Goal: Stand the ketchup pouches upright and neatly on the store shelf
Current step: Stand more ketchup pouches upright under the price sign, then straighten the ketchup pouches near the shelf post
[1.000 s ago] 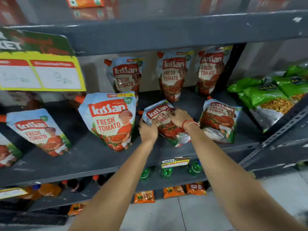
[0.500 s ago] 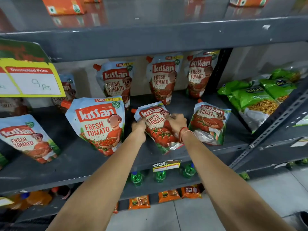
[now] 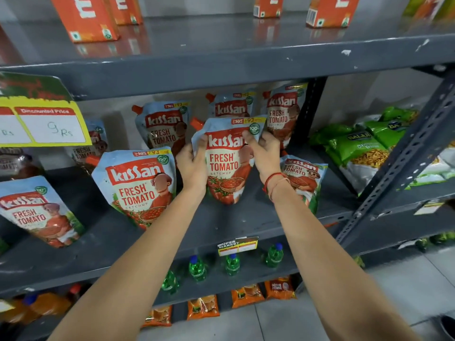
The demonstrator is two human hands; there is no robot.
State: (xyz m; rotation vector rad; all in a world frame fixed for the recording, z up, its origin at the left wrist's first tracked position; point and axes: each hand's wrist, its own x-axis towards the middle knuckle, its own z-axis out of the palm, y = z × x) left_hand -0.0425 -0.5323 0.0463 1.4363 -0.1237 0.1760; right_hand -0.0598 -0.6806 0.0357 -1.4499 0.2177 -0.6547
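At centre frame, both hands clamp one ketchup pouch (image 3: 227,166) by its upper sides, the left hand (image 3: 193,166) and right hand (image 3: 264,153) equally near, its long axis close to vertical with the orange spout at upper left. Its base appears to meet the grey shelf (image 3: 221,225), though shadow hides the contact.

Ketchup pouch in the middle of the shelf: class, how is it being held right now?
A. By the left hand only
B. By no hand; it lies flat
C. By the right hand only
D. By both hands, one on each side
D: the left hand and the right hand grip opposite sides of the ketchup pouch, holding it upright.
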